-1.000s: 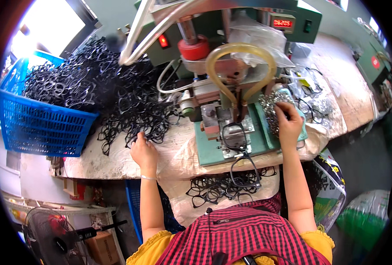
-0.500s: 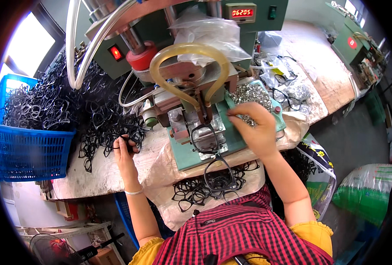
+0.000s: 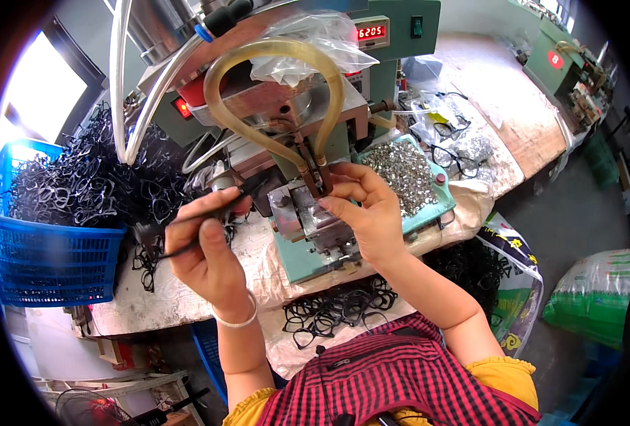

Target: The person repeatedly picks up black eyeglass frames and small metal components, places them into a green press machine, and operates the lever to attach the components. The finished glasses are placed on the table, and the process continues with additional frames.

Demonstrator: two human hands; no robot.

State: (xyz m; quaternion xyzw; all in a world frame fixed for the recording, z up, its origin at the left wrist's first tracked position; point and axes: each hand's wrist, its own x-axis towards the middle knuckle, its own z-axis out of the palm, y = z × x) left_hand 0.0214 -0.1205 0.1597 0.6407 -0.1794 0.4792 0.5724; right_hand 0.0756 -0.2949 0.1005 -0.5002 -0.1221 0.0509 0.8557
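Observation:
My left hand [image 3: 205, 259] is closed on a black eyeglass frame [image 3: 212, 206], smeared by motion, left of the press's metal fixture [image 3: 304, 213]. My right hand [image 3: 368, 213] is at the fixture's right side. Its thumb and index finger come together beside the two brown prongs [image 3: 317, 177] of the press, below a looped yellowish tube [image 3: 279, 57]. Whatever sits between those fingertips is too small or hidden to make out. Several black eyeglass frames [image 3: 336, 309] lie on the cloth in front of the press.
A turquoise tray [image 3: 439, 195] of small metal parts stands right of the fixture. At left, a blue basket [image 3: 56, 259] overflows with black frames, more of them heaped beside it. Two pairs of frames [image 3: 457, 160] and plastic bags lie at the back right.
My left hand has come up from the heap, rightward, with a frame. My right hand has moved left from beside the parts tray to the prongs. The frames hanging at the fixture are gone from there.

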